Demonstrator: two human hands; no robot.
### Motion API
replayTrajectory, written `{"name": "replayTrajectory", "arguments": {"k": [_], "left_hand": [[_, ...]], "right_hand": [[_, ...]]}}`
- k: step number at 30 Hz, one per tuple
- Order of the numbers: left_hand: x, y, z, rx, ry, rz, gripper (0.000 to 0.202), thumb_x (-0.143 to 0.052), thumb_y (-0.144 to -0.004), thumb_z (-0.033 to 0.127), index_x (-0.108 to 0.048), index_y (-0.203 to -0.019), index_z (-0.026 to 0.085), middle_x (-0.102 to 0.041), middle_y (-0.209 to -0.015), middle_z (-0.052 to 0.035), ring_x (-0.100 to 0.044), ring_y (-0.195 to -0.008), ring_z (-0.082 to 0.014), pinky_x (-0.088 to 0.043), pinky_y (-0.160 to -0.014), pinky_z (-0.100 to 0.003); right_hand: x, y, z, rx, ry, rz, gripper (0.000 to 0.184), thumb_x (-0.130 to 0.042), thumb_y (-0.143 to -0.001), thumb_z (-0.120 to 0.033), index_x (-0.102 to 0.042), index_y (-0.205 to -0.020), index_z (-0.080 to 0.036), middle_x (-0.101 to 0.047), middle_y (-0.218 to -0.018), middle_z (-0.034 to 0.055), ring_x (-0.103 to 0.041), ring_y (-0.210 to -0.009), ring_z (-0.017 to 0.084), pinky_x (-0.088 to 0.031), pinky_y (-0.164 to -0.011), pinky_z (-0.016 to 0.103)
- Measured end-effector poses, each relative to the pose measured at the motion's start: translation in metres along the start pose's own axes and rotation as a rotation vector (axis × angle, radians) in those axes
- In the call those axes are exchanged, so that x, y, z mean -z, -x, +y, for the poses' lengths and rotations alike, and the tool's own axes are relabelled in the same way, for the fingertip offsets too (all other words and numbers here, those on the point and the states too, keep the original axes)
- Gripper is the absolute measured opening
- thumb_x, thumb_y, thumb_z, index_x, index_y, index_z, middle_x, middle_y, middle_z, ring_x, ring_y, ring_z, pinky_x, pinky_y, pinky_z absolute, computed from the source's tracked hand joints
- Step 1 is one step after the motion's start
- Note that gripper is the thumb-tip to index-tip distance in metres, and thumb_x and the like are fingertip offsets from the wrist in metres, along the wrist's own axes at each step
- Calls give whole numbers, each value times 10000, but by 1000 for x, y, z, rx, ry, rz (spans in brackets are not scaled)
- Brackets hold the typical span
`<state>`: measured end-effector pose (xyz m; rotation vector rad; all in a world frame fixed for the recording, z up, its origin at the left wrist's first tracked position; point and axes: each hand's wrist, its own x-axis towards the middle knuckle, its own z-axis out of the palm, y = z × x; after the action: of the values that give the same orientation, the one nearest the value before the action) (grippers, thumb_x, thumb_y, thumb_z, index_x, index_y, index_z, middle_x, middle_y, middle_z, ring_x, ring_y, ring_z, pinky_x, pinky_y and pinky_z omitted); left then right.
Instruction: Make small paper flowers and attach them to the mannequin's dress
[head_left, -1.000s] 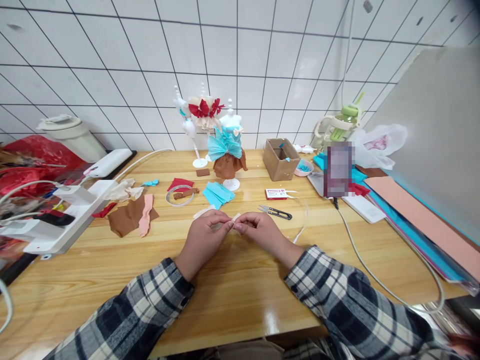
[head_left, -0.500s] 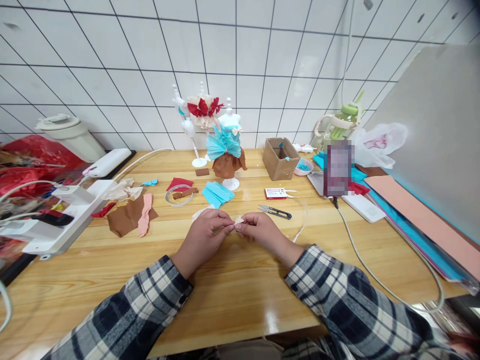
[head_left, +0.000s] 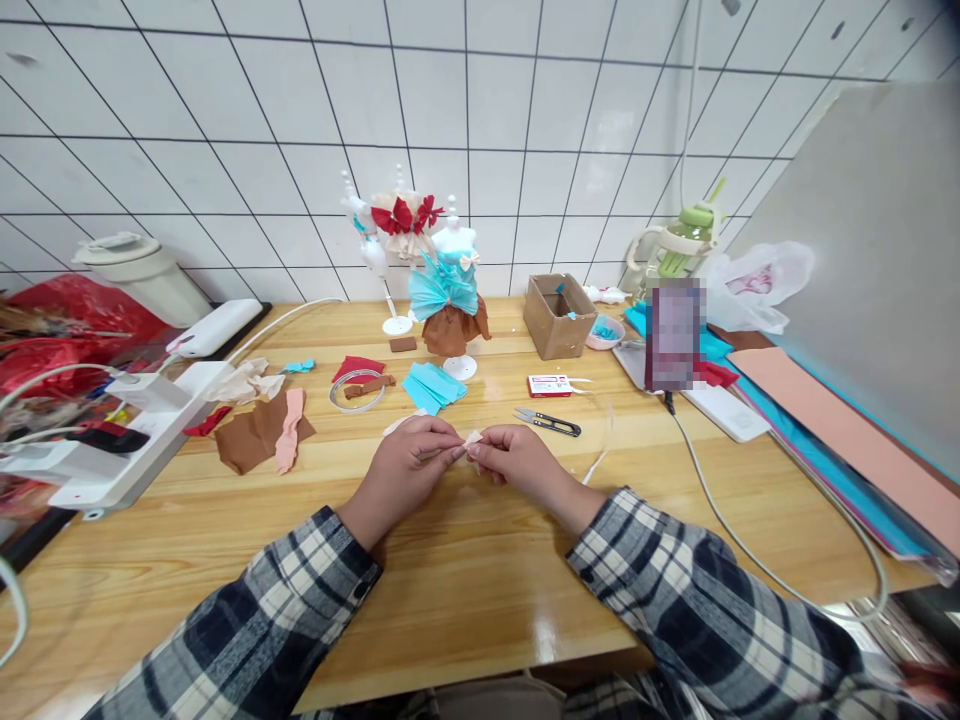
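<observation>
My left hand and my right hand meet at the middle of the wooden table, fingers curled. Between their fingertips they pinch a small pale cream piece of paper. Both forearms wear plaid sleeves and rest near the table's front edge. Black thread snips lie just beyond my right hand. A folded light-blue paper lies behind my hands.
Two small mannequin stands with paper dresses stand at the back centre. Brown and pink paper scraps, a tape ring, a cardboard box, a red-white packet, a white power strip, a propped phone, coloured sheets surround them.
My hands stay together at the table's middle, with only small finger shifts on the cream paper piece. The view has drifted slightly.
</observation>
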<state>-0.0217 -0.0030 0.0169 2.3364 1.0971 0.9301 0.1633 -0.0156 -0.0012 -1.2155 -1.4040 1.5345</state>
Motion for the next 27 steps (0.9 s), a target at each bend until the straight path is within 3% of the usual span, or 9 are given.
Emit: {"name": "replayTrajectory", "arguments": {"k": [5, 9, 11, 14, 17, 19, 22, 27], "left_hand": [[-4, 2, 2, 195, 163, 53, 210, -591, -844, 351, -725, -779, 203, -680, -840, -43, -633, -796, -159, -504, -754, -278], [-4, 1, 3, 201, 158, 103, 218, -564, -866, 339, -721, -817, 196, -684, -854, -53, -630, -836, -170, -504, -779, -289], [-1, 2, 5, 126, 77, 130, 209, -552, -877, 316, -715, -825, 196, -687, -860, -54, -629, -838, -166, -505, -773, -286], [7, 6, 6, -118, -141, 120, 155, -556, -874, 238, -709, -857, 220, -702, -888, -45, -623, -848, -166, -494, -811, -315], [18, 10, 5, -384, -311, 26, 220, -548, -863, 172, -696, -967, 298, -717, -932, -12, -623, -888, -170, -473, -898, -370], [23, 11, 4, -488, -358, -55, 254, -533, -871, 170, -682, -999, 331, -715, -917, 7, -631, -869, -157, -472, -929, -374], [26, 8, 7, -576, -362, -164, 261, -509, -893, 175, -672, -1017, 337, -709, -892, 17, -639, -858, -144, -483, -941, -354], [23, 3, 12, -567, -266, -321, 283, -457, -923, 175, -658, -1053, 327, -698, -900, 3, -636, -907, -126, -485, -943, -300]], "right_hand": [[-3, 2, -4, 11, 13, 3, 267, -635, -745, -420, -586, -711, -160, -525, -581, -45, -402, -453, 54, -317, -432, 191], [-3, 2, -4, -12, 33, -8, 272, -688, -710, -414, -623, -778, -159, -502, -576, -50, -413, -474, 65, -343, -413, 185], [-1, 2, -3, -28, 12, -35, 289, -689, -710, -433, -628, -777, -159, -481, -561, -56, -401, -463, 65, -345, -393, 186], [6, 2, -4, -31, -12, -119, 281, -682, -720, -430, -621, -787, -164, -478, -565, -61, -408, -471, 68, -365, -391, 182], [16, 3, -6, -37, 49, -224, 219, -674, -733, -367, -618, -812, -170, -492, -574, -60, -430, -489, 69, -394, -408, 172], [22, 3, -9, -30, 104, -284, 168, -648, -757, -325, -624, -822, -173, -502, -596, -53, -443, -506, 71, -411, -429, 171], [28, 3, -11, 58, 225, -322, 112, -624, -786, -276, -647, -817, -170, -557, -697, -22, -489, -583, 87, -427, -483, 182], [31, 1, -9, 298, 517, -343, 54, -627, -795, -139, -672, -801, -169, -611, -795, -2, -559, -762, 115, -445, -706, 225]]}}
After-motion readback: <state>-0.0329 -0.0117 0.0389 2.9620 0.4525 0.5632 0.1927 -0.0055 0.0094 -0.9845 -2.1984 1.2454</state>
